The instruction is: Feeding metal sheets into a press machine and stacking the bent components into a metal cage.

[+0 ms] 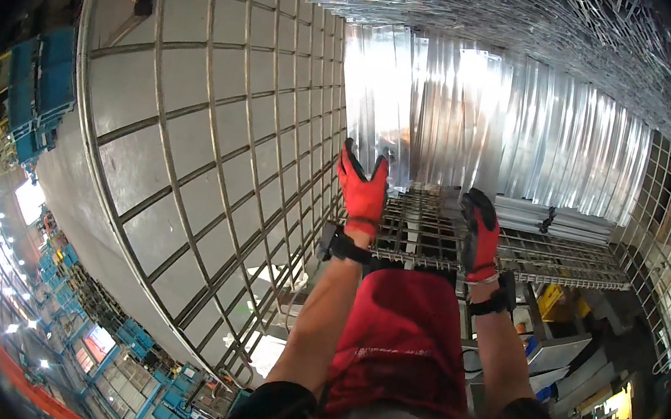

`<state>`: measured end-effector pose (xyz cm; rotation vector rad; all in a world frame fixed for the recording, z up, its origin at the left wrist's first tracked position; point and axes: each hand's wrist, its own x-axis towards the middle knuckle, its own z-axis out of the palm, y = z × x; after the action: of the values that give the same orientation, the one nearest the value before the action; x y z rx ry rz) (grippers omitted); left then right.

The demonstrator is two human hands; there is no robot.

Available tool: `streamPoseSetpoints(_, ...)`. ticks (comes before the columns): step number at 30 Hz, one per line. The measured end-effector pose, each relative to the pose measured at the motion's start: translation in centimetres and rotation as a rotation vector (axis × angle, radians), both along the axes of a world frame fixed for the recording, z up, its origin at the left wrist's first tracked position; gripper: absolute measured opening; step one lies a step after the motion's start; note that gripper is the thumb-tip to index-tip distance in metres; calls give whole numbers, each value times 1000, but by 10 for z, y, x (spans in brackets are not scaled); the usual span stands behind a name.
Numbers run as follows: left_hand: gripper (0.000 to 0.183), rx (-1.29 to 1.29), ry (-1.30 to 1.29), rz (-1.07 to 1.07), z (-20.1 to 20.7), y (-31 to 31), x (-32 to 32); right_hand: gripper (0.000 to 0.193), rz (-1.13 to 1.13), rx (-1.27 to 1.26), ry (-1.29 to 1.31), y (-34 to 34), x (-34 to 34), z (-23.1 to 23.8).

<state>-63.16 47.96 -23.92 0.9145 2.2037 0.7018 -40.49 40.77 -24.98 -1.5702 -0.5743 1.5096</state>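
Note:
Before me stands a wide row of clear, shiny plastic-looking strips [457, 116], packed upright inside a wire mesh cage. My left hand [363, 186], in a red and black glove, reaches up at the row's lower left corner. Its fingers and thumb are spread, and nothing shows between them; whether it touches the strips I cannot tell. Lower and to the right, my right hand [481, 236] is in a matching glove. Its fingers stretch toward the strips' lower edge, slightly bent, with nothing visible in them. Both wrists wear black bands.
A mesh side wall [223, 118] rises close on my left; another mesh panel [667, 201] is at the right. Behind the row lies a tall mass of stacked strip ends [531, 26]. Tied grey-white bundles [568, 224] sit on the mesh bottom [423, 222]. Blue racks [40, 92] stand beyond.

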Motion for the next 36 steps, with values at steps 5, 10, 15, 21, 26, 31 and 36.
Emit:
streamPoseSetpoints(5,61,35,-748,744,-17,-52,12,34,78,62,-13,42,-35,-19)
streamPoseSetpoints(10,54,59,-518,-63,-43,-97,1,46,225,50,-133,78,-55,-69)
streamPoseSetpoints(15,59,-105,-1693,1127,-29,-25,4,53,425,86,-123,105,-86,-79)
streamPoseSetpoints(21,50,-138,-1540,1058,-40,-32,-8,42,309,-6,-190,133,-94,-64)
streamPoseSetpoints(26,42,-87,-1120,985,-54,-22,-23,47,425,158,-314,130,-101,-74)
streamPoseSetpoints(31,57,11,-968,964,-47,-22,-25,50,573,234,-497,131,-97,-72)
streamPoseSetpoints(36,73,-230,-855,726,-61,-45,-23,47,617,339,-769,136,-106,-41)
